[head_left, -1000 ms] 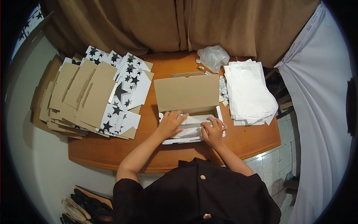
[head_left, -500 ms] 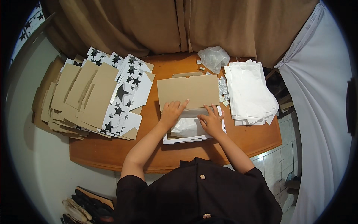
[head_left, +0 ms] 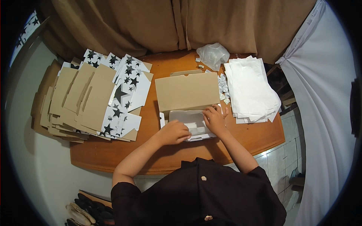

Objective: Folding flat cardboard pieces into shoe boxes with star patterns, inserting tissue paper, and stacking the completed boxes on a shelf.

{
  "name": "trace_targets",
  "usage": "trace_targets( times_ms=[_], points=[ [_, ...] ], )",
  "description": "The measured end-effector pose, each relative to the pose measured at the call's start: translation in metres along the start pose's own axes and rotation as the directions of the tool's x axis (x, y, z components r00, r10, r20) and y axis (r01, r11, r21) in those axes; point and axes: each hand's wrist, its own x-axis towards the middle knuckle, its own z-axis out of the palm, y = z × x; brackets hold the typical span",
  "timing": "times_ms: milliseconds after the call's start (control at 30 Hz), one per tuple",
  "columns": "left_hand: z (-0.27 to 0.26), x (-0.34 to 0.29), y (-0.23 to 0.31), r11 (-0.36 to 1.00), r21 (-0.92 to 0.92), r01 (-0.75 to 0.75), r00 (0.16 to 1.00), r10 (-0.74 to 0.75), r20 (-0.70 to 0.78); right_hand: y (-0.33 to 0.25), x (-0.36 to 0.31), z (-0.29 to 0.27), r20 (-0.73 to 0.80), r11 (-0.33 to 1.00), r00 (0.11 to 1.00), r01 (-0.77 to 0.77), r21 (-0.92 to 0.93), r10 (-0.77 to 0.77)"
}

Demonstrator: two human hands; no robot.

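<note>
A cardboard box (head_left: 203,139) with white outer sides stands in front of me, its brown lid (head_left: 187,90) raised at the back. White tissue paper (head_left: 190,119) lines the inside. At the near left of the box, my left hand (head_left: 174,133) is closed, its curled fingertips on the paper by the front wall. My right hand (head_left: 215,119) reaches over the right side wall. Its thumb and forefinger are bent together at the paper's right edge, and its outer fingers stick up. What lies under the paper is hidden.
Flat unfolded boxes (head_left: 90,98), brown and star-printed, are heaped at the left. On the right lies a stack of white paper sheets (head_left: 250,90). Small sachets (head_left: 223,86) and a clear plastic bag (head_left: 213,56) lie between stack and box. A brown curtain (head_left: 158,26) hangs behind the table.
My left hand has come from the rear left of the box toward its front edge, its fingers now curled. The right hand stays near the right wall. The paper inside looks more spread out.
</note>
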Motion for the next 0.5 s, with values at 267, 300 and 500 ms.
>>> trace_targets(
  times_ms=[267,300,500],
  points=[
    [0.025,-0.007,-0.019,0.957,0.112,0.266,0.891,-0.289,0.35,-0.014,0.005,-0.018,-0.043,0.997,0.998,0.045,0.059,-0.043],
    [0.028,-0.005,-0.021,0.958,0.111,0.266,0.892,-0.288,0.349,-0.016,0.004,-0.02,-0.056,0.995,0.997,0.064,0.078,-0.06],
    [0.034,-0.005,-0.038,0.941,0.247,0.232,0.879,-0.312,0.36,-0.009,-0.009,-0.031,0.226,0.961,0.95,0.163,0.224,-0.214]
  ],
)
